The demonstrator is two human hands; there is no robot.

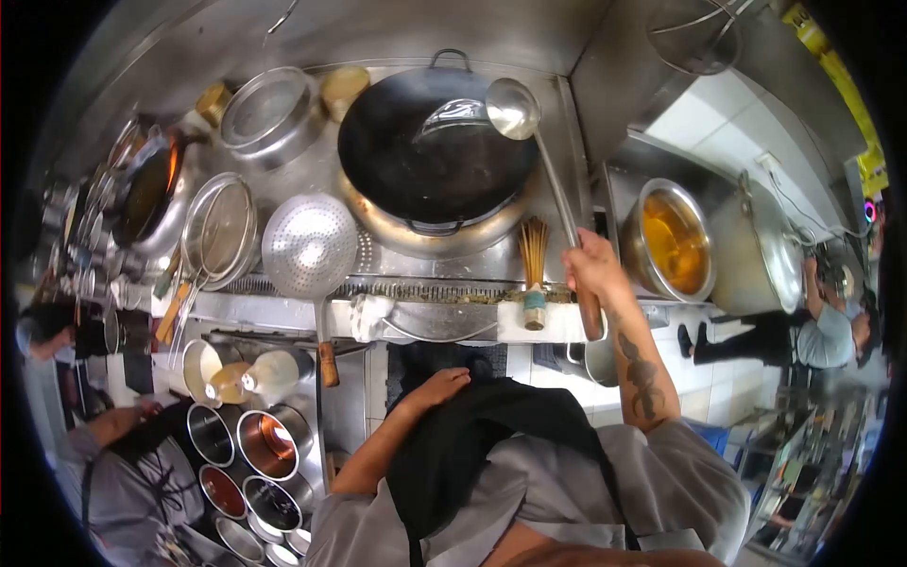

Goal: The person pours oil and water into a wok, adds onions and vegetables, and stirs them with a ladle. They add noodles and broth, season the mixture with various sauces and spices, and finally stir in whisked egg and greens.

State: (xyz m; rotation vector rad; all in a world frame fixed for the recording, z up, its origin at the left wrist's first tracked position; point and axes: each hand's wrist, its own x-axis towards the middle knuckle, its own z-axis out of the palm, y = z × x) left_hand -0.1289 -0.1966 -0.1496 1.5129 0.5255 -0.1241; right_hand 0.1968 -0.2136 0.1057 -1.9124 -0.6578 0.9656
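My right hand (597, 265) is wrapped round the wooden handle of a long ladle (513, 109). The ladle's bowl hangs over the right rim of a large black wok (416, 161) on the burner. Inside the wok a bright reflection shows on a glossy dark surface. My left hand (446, 386) rests with curled fingers in front of my dark apron (444, 444), and nothing shows in it. A bamboo wok brush (534, 274) stands just left of my right hand. To the wok's left lies a perforated strainer (310, 246) with a wooden handle.
A steel pot of amber liquid (673, 241) and a large lidded pot (756, 250) stand right. Wire sieves (222, 231) and a covered pot (269, 113) sit left. Sauce containers (267, 444) line the lower left, beside a co-worker (142, 472). Another person (820, 335) is far right.
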